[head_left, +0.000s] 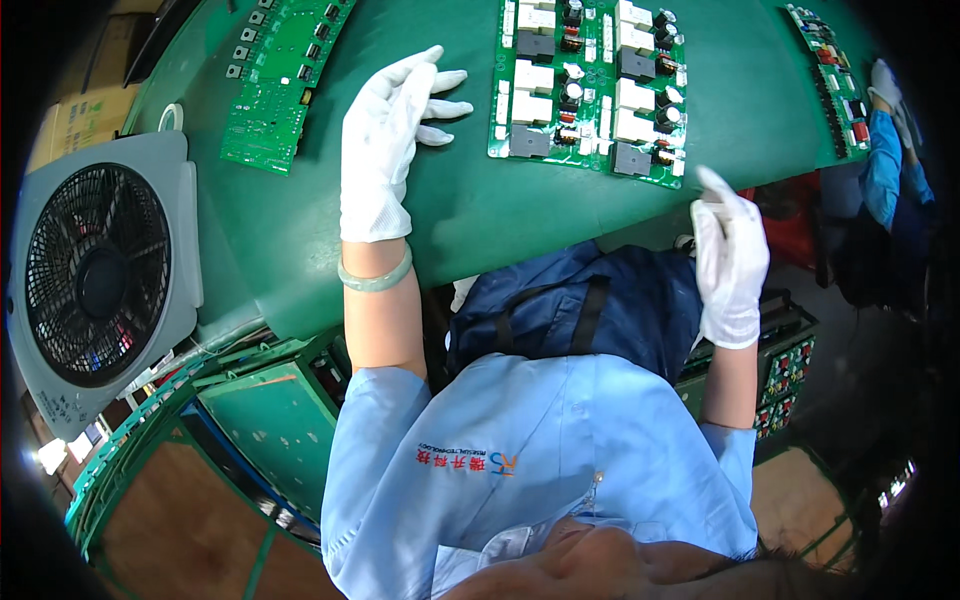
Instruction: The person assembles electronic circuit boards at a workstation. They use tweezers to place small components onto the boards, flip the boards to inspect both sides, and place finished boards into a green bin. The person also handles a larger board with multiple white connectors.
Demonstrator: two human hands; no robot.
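Observation:
On the green tabletop (450, 215) lies a panel of green circuit boards (596, 140), carrying white blocks, grey blocks and round capacitors. Left of it is my left hand (385, 150) in a white glove, fingers spread over the table, nothing in it. My right hand (732, 265), also gloved in white, hovers off the table's near edge, just below the panel's near right corner. Its fingers are partly stretched out and a little blurred; no held thing shows. Another green circuit board (265, 120) lies left of my left hand, with parts along its edges.
A grey box fan (185, 230) stands at the left. At the far right, a co-worker's gloved hand (885, 88) is beside another circuit board (830, 85). Below the table on the right, more circuit boards (788, 370) sit in a rack. Green metal frames (265, 400) stand lower left.

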